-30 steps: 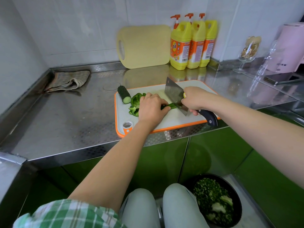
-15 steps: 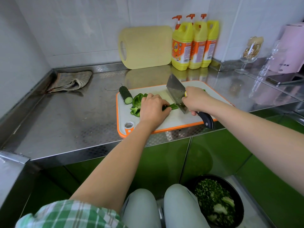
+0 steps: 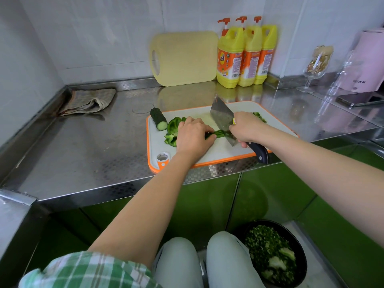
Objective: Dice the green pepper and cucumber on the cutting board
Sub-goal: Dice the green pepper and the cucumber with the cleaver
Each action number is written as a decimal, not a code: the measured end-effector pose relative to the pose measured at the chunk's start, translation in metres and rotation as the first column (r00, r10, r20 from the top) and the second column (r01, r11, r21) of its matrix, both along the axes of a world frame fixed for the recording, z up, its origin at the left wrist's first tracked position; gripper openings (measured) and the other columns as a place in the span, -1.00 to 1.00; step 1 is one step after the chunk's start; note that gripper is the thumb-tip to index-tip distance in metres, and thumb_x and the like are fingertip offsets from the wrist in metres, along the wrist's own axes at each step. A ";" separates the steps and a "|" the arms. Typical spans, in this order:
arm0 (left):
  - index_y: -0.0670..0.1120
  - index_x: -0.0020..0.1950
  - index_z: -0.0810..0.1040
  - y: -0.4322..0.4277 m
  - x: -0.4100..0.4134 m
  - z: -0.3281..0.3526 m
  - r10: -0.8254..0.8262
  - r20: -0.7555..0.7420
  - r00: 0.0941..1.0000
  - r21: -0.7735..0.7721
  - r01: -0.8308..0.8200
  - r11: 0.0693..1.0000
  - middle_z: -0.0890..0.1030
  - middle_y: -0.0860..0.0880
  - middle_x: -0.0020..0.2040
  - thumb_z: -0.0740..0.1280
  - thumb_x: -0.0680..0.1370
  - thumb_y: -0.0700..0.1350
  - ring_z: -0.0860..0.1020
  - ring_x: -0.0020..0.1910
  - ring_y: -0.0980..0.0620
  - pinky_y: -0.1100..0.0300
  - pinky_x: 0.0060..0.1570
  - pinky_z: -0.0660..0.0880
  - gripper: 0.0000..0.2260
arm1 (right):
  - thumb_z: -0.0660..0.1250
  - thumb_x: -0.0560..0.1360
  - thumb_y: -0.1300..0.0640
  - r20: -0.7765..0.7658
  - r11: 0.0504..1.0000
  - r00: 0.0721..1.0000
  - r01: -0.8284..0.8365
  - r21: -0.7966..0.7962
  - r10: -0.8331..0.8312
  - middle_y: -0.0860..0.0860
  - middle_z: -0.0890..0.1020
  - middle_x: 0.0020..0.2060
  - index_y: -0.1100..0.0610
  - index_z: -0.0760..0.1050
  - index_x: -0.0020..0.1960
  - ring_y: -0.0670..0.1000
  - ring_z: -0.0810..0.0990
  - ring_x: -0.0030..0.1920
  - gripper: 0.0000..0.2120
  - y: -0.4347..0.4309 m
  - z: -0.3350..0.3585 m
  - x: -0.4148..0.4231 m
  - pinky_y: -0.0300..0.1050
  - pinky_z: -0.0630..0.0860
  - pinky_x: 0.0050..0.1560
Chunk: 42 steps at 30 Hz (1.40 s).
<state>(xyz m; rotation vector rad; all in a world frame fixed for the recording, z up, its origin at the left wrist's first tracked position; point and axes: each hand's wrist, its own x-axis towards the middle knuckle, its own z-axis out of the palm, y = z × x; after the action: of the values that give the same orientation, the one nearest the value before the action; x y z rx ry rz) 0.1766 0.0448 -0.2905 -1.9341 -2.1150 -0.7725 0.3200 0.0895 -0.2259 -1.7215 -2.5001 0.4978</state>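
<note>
Nearest, at the lower left, a green plaid sleeve (image 3: 87, 271); beside it two knees (image 3: 178, 262) in pale trousers. Just right of the knees, on the floor, a black bowl (image 3: 302, 249) heaped with chopped greens (image 3: 268, 244). Above these, glossy green cabinet doors (image 3: 276, 194) under the front edge of a steel bench (image 3: 83, 154).

On the bench, close to its front edge, an orange-rimmed white cutting board (image 3: 220, 150). Left forearm across the board's near rim. Left grip (image 3: 192, 135) on the board's middle, fingers curled, pinning a bundle of pepper strips (image 3: 218, 134) flat and covering all but their right ends. Right grip (image 3: 247, 127) wrapped tight round a cleaver (image 3: 221, 118), dark handle end jutting out toward the bench edge, blade edge down at the free ends of the strips, just beside the left fingertips. Cannot tell whether through them. Left of the left grip, loose green pepper pieces (image 3: 172, 126); farther left, at the board's far corner, a cut cucumber (image 3: 159, 119), pale cut face toward the camera. Behind the right grip and half hidden by it, diced green bits (image 3: 259, 117).

Farther back: a crumpled cloth (image 3: 89, 100) at the left; a pale yellow board (image 3: 185, 59) leaning on the tiled wall; three yellow pump bottles (image 3: 230, 59) touching in a row, orange labels with barcodes, characters too small to read surely. Far right, a stemmed glass (image 3: 315, 65), a phone (image 3: 359, 99) lying flat, a pink appliance (image 3: 367, 63) with unreadable dark print.
</note>
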 end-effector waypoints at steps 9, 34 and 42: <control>0.07 0.09 0.68 0.000 0.001 0.000 0.006 0.010 1.000 -0.002 -0.006 1.000 0.61 0.00 -0.01 0.30 0.52 0.04 0.43 0.04 -0.08 0.07 -0.01 0.27 -0.78 | 0.26 0.46 0.39 0.088 0.999 0.995 -0.048 -0.004 0.048 0.14 0.54 -0.47 0.37 0.54 0.01 0.15 0.53 -0.34 -0.84 -0.004 0.015 0.004 -0.19 0.37 -0.40; 0.04 -0.01 0.72 -0.002 0.001 0.000 0.005 -0.006 1.000 0.036 -0.004 0.999 0.62 -0.01 -0.05 0.31 0.55 0.01 0.42 0.00 -0.10 0.10 -0.11 0.19 -0.81 | 0.26 0.43 0.43 0.153 0.998 0.987 -0.054 -0.036 0.059 0.11 0.52 -0.58 0.41 0.56 0.02 0.10 0.48 -0.45 -0.81 -0.011 0.019 -0.001 -0.24 0.34 -0.46; 0.05 0.01 0.71 -0.003 0.001 0.001 -0.005 -0.005 1.000 0.027 0.006 1.000 0.62 -0.03 -0.03 0.32 0.55 0.00 0.42 0.01 -0.12 0.07 -0.07 0.25 -0.83 | 0.27 0.50 0.35 -0.032 1.000 0.999 0.031 0.005 -0.031 0.18 0.60 -0.38 0.35 0.50 0.08 0.15 0.58 -0.32 -0.83 -0.007 0.003 -0.005 -0.15 0.46 -0.31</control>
<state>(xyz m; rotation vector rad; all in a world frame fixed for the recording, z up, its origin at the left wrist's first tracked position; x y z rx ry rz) 0.1775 0.0414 -0.2893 -1.9273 -2.0868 -0.7921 0.3151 0.0822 -0.2230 -1.7333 -2.4476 0.5113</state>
